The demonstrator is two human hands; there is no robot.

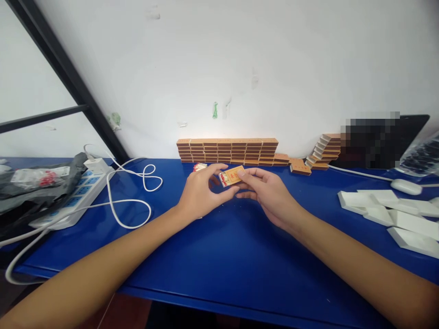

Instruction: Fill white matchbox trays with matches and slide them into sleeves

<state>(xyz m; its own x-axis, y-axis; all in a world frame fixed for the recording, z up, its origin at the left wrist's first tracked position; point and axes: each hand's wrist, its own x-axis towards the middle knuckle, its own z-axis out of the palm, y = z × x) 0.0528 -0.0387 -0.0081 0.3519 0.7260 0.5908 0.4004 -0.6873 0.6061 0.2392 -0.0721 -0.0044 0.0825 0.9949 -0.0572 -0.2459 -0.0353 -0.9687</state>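
Observation:
A matchbox (236, 175) with an orange label is pinched in my right hand (269, 189), thumb on top and fingers beneath. Its left end is partly slid out, and red match heads show there. My left hand (202, 189) curves around that end with thumb and index finger apart. Whether its fingertips touch the box I cannot tell. Behind the left hand lies a small pile of loose matches (200, 167), partly hidden by the hand.
Along the wall stands a long stack of closed matchboxes (226, 151). White box trays (377, 205) lie at right, near a leaning stack of boxes (325, 151) and a dark screen (377, 141). At left are a power strip (82, 194) and looping white cables (109, 192) on the blue table (222, 265).

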